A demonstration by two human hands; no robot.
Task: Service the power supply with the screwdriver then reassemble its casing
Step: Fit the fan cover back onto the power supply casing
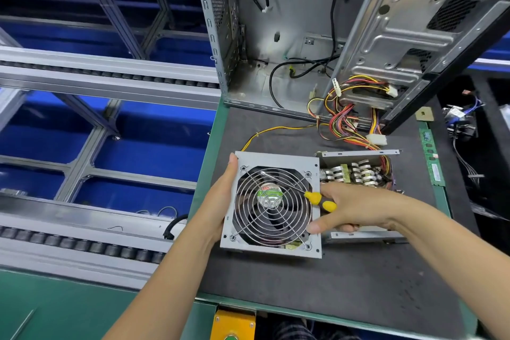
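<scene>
On dark mat: left hand [220,201] grips fan cover [271,204] edge; right hand [356,207] grasps screwdriver [320,199].

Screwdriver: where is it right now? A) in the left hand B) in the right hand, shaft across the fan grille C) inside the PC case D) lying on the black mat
B: the right hand grips the yellow-handled screwdriver, its shaft lying over the fan grille, while the left hand holds the cover's left edge.

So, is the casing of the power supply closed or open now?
Open. The fan cover is held off to the left of the base, whose coils and capacitors are exposed.
</scene>
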